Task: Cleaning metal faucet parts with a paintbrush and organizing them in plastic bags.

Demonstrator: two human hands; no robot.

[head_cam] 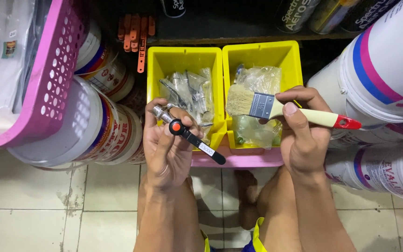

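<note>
Pale tiled floor [47,205]. Before the yellow bins [185,60]: left hand [166,149] grips a metal valve [183,128]; right hand [302,135] pinches a paintbrush [267,106]. Paint buckets [383,70] flank them.

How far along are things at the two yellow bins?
Done: bagged metal fittings already lie in the left yellow bin, clear bags in the right yellow bin. In hand: the left hand holds a metal valve with a black lever, the right hand a paintbrush. Left: both items are over the bins, not yet set down.
</note>
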